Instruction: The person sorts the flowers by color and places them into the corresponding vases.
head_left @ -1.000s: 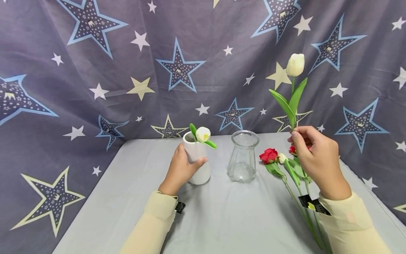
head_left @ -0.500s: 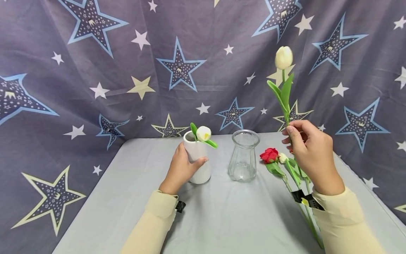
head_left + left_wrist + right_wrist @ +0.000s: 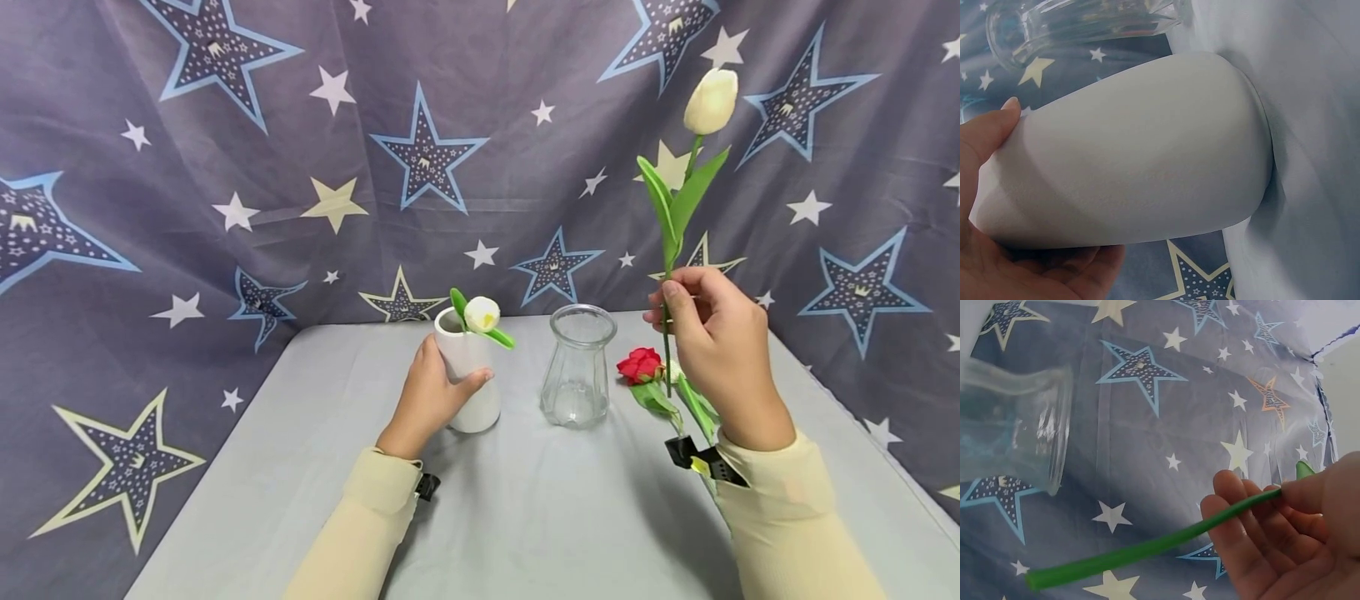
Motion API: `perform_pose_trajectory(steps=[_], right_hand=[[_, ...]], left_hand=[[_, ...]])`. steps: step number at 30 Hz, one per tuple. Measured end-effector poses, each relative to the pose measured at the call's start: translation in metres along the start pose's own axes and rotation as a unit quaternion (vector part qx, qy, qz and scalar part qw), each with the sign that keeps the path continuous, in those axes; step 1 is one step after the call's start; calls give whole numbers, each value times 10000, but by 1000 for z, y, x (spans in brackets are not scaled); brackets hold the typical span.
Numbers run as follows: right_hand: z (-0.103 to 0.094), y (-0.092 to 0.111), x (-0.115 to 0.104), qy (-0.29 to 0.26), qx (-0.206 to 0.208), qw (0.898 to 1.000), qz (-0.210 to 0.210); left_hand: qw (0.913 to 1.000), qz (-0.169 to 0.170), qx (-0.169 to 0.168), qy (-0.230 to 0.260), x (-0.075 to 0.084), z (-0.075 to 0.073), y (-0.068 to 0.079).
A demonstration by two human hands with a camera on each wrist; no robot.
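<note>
My left hand [image 3: 429, 398] grips a white vase [image 3: 474, 392] standing on the table; fingers and thumb wrap its side in the left wrist view too. A white tulip [image 3: 482, 315] with green leaves pokes out over that vase's rim. Raised above the table on the right, my right hand [image 3: 723, 350] pinches the stem of another white tulip [image 3: 711, 102], bloom up. Its bare green stem end [image 3: 1116, 557] points down, apart from the glass vase, in the right wrist view. The clear glass vase [image 3: 576, 375] stands between my hands, with no flower in it.
Right of the glass vase lie a red rose [image 3: 640, 365] and a white flower [image 3: 674, 372], partly hidden by my right hand and sleeve. A grey cloth covers the table [image 3: 555, 517]. Behind hangs a star-patterned curtain [image 3: 315, 250].
My right hand has moved left and up with the white tulip, away from the flowers on the table, and the stem's lower end now shows. My left hand stays on the white vase.
</note>
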State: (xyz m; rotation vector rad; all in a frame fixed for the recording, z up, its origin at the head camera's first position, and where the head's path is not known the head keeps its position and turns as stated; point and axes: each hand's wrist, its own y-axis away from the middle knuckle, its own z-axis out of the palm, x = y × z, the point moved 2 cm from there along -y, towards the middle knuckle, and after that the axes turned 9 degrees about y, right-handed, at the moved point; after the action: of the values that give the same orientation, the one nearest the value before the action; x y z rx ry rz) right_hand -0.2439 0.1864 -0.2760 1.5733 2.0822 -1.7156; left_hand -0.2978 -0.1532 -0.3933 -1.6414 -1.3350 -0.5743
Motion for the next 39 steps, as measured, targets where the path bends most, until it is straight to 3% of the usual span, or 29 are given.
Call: perform_pose_trajectory(steps=[11,21,33,39], right_hand=[[7,-2,-2,354,390,9980,-335],[19,2,-10,213,282,9945,-989],[24,6,-12,-78,451,9935,-1044],[24,5,-12,-189,456,9933,-1049]], left_hand=[[10000,23,16,-25,0,0,-2],[10000,20,49,42,2,-1,0],[9987,-225,-267,378,-6,-5,-1],[9979,-249,-218,557,-9,0,-3]])
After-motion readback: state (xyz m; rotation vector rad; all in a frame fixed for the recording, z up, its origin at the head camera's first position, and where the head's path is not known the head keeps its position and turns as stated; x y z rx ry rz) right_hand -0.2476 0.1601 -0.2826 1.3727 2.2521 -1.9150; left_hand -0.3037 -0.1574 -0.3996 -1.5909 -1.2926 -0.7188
